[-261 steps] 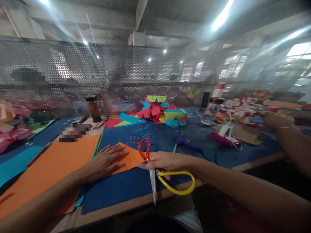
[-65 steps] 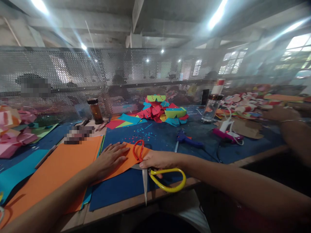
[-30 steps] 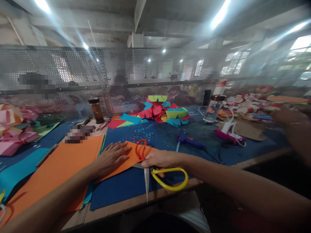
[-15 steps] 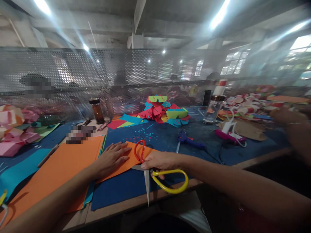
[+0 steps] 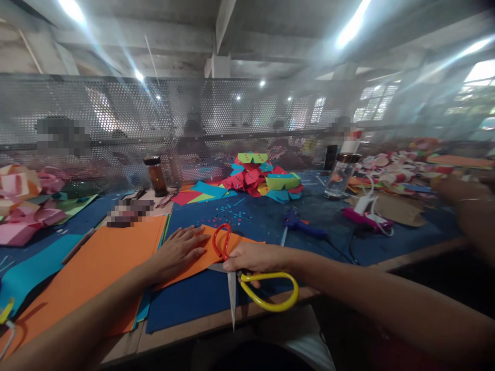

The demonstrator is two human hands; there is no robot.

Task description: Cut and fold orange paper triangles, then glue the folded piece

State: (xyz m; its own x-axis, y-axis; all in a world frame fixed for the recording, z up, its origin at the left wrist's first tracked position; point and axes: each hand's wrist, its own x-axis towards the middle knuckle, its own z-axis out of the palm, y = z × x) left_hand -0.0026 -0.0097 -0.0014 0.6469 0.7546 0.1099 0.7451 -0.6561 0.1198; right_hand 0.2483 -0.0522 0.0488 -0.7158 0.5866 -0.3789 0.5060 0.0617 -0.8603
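Work piece: one orange sheet (image 5: pixel 204 259), lying flat on the counter (image 5: pixel 255 216) near its front edge, its right end running beneath the working hand; whether it is cut or folded there, the hand is hiding. Left hand (image 5: pixel 176 255): spreading palm-down over the sheet's left part, fingers extended and apart, grasping nothing. Right hand (image 5: pixel 255 257): clamping on scissors (image 5: pixel 232 292) near the pivot, thumb lying over the metal; red loop standing up above the sheet, yellow loop extending toward the front edge, blades parting, one pointing left along the sheet's lower border, the other seeming to project past the front edge. Step in hand, as judged: steadying and working the sheet. For good results, the left palm should be bearing down evenly, fingertips lying clear of the left-pointing blade; the right hand should be holding the metal firmly, with the free point aiming away from the body. Adjoining: stacked orange sheets (image 5: pixel 127 252), lying toward the front left; a blue glue gun (image 5: pixel 305 226), resting right of the hands; small paper scraps (image 5: pixel 228 214), scattering between the sheet and the cut-paper pile (image 5: pixel 249 178) near the back edge.
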